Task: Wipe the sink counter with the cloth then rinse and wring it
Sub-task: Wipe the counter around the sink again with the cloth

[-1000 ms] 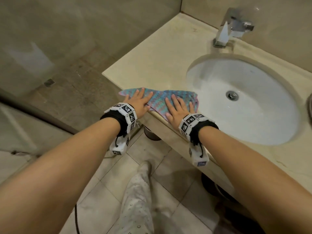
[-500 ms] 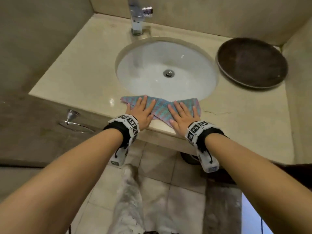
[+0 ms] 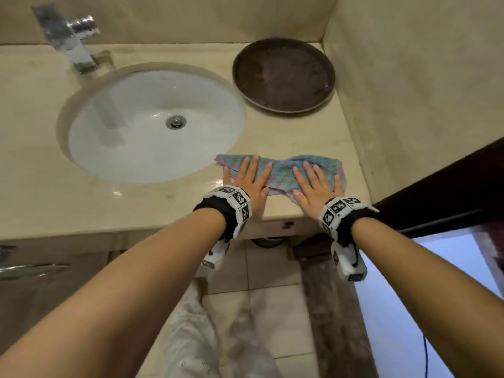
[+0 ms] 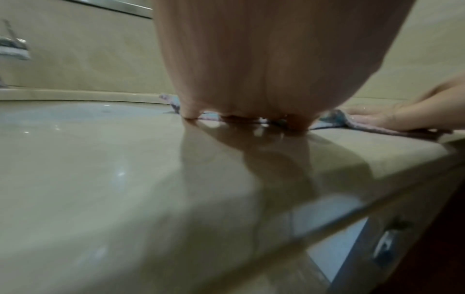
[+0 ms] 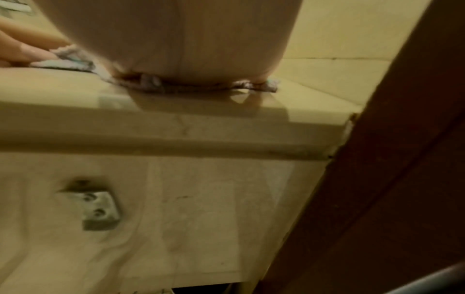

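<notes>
A blue-pink patterned cloth [image 3: 281,173] lies spread on the beige counter [image 3: 136,203], right of the white sink basin [image 3: 152,126] and near the front right corner. My left hand [image 3: 246,181] presses flat on its left part with straight fingers. My right hand [image 3: 316,186] presses flat on its right part, fingers spread. In the left wrist view the palm [image 4: 264,69] bears on the cloth [image 4: 337,119] at the counter edge. The right wrist view shows cloth [image 5: 151,81] bunched under the palm.
A chrome faucet [image 3: 71,36] stands behind the basin at the back left. A round dark tray [image 3: 283,75] sits at the back right. A wall [image 3: 409,91] bounds the counter on the right, with a dark wooden door frame [image 3: 450,186] beside it.
Both hands have slid the cloth to the right along the counter's front edge, from left of the basin, past its front, to the right front corner.
</notes>
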The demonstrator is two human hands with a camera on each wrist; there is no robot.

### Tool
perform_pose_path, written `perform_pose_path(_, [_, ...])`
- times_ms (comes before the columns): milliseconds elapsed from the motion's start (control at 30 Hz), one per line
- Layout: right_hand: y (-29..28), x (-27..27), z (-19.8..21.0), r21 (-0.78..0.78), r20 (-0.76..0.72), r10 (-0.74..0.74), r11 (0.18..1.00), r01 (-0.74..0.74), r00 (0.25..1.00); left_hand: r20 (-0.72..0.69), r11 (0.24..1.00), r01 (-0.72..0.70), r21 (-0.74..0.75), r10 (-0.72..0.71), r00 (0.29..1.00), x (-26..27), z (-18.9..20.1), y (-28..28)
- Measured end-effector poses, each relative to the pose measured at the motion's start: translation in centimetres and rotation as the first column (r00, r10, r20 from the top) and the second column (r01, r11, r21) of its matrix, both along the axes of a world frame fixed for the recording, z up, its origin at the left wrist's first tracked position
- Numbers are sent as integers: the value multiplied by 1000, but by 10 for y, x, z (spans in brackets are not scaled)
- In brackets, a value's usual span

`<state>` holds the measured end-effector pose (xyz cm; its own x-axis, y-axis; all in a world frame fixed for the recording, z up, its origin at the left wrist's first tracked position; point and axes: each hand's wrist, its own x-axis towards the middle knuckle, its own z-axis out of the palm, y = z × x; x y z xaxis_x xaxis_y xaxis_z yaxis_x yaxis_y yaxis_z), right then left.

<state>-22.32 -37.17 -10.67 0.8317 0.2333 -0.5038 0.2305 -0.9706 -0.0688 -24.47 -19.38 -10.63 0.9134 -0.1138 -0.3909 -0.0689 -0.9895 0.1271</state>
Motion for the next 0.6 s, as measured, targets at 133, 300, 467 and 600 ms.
perform_pose_path(133, [-12, 12, -2, 13, 10, -77, 997, 76, 997, -40, 998, 58, 8, -58, 998, 32, 0, -11])
perform_pose_path(300, [-13, 43, -7, 38, 55, -154, 988, 152, 987, -44, 996, 86, -1, -86, 995, 72, 0, -13])
perform_pose_path(467, [-6, 85, -8, 37, 53, -189, 982, 187, 980, -9, 994, 105, -6, -105, 994, 108, 1, -8])
perform_pose_path(600, [-4, 112, -9, 55, 91, -215, 976, 210, 972, -45, 994, 112, -13, -112, 993, 136, 3, -6])
